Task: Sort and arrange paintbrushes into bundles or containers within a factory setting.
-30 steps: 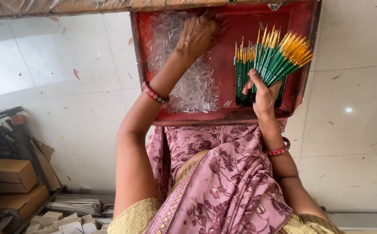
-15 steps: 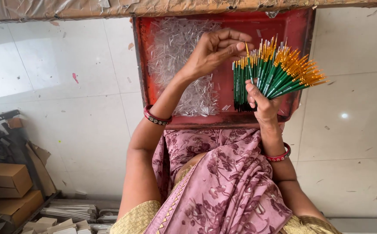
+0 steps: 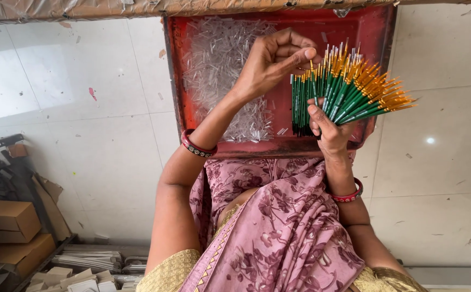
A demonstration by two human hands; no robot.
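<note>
Right hand [image 3: 330, 130] clenched around fanned bundle of green-handled brushes [image 3: 349, 86], held over right half of red tray [image 3: 376, 32]. Left hand [image 3: 273, 62] raised just beside bundle's tips, thumb and forefinger pinched; what they hold too small to tell. Heap of clear plastic caps [image 3: 219, 65] fills tray's left half. Tray rests against lap.

I see pale floor tiles [image 3: 84, 108] all around, brown cardboard boxes [image 3: 5, 227] stacked at the left edge, bundles of flat white packets [image 3: 92, 262] beside them, and pink floral cloth [image 3: 278, 232] across the lap.
</note>
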